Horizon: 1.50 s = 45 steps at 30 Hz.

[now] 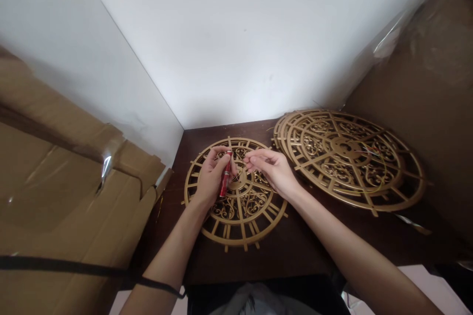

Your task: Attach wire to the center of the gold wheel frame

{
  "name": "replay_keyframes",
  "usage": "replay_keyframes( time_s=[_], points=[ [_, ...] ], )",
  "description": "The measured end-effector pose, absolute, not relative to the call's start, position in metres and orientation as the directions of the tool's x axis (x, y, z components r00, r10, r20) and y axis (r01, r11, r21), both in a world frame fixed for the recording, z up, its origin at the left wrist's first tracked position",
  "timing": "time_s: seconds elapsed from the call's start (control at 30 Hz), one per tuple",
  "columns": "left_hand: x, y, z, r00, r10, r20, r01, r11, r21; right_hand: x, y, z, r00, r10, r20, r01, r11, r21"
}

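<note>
My left hand (210, 176) is closed around a slim red tube (223, 186) with a silvery band, which I hold tilted nearly upright. What kind of tube it is I cannot make out. Under both hands lies a round gold openwork clock face (243, 242), with numeral bars around its ring and scrollwork inside. To the right of the tube, my right hand (272, 170) is closed in a pinch above that clock face. Anything between its fingertips is too small to see.
On the right of the dark tabletop (258, 265) several similar gold clock faces (347, 145) are stacked, with thin wires on top. Cardboard (74, 197) stands at the left, brown sheeting (417, 83) at the right. A white wall (240, 59) closes the back. A black cord (81, 267) crosses my left forearm.
</note>
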State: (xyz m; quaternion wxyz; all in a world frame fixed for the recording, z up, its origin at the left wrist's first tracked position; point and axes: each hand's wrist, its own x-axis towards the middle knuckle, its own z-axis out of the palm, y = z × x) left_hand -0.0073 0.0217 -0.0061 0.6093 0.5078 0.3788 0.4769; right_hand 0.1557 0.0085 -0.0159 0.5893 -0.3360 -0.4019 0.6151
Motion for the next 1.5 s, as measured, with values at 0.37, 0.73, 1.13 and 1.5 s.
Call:
replay_keyframes(
  time_s=[0.37, 0.73, 1.13, 1.5],
  points=[
    [-0.007, 0.022, -0.004, 0.146, 0.989, 0.010, -0.202, 0.020, 0.979, 0.153, 0.002, -0.010, -0.229, 0.969, 0.091, -0.381, -0.004, -0.925],
    [-0.007, 0.026, -0.009, -0.002, 0.999, -0.043, -0.173, 0.042, 0.984, 0.146, -0.012, -0.012, -0.426, 0.879, 0.215, 0.100, 0.282, -0.954],
    [-0.005, 0.025, -0.008, -0.013, 0.998, -0.054, -0.163, 0.051, 0.985, 0.146, -0.011, -0.015, -0.444, 0.834, 0.327, 0.288, 0.479, -0.830],
    [-0.006, 0.025, -0.009, -0.014, 0.999, -0.047, -0.146, 0.044, 0.988, 0.146, -0.011, -0.015, -0.434, 0.820, 0.374, 0.339, 0.533, -0.775]
  ],
)
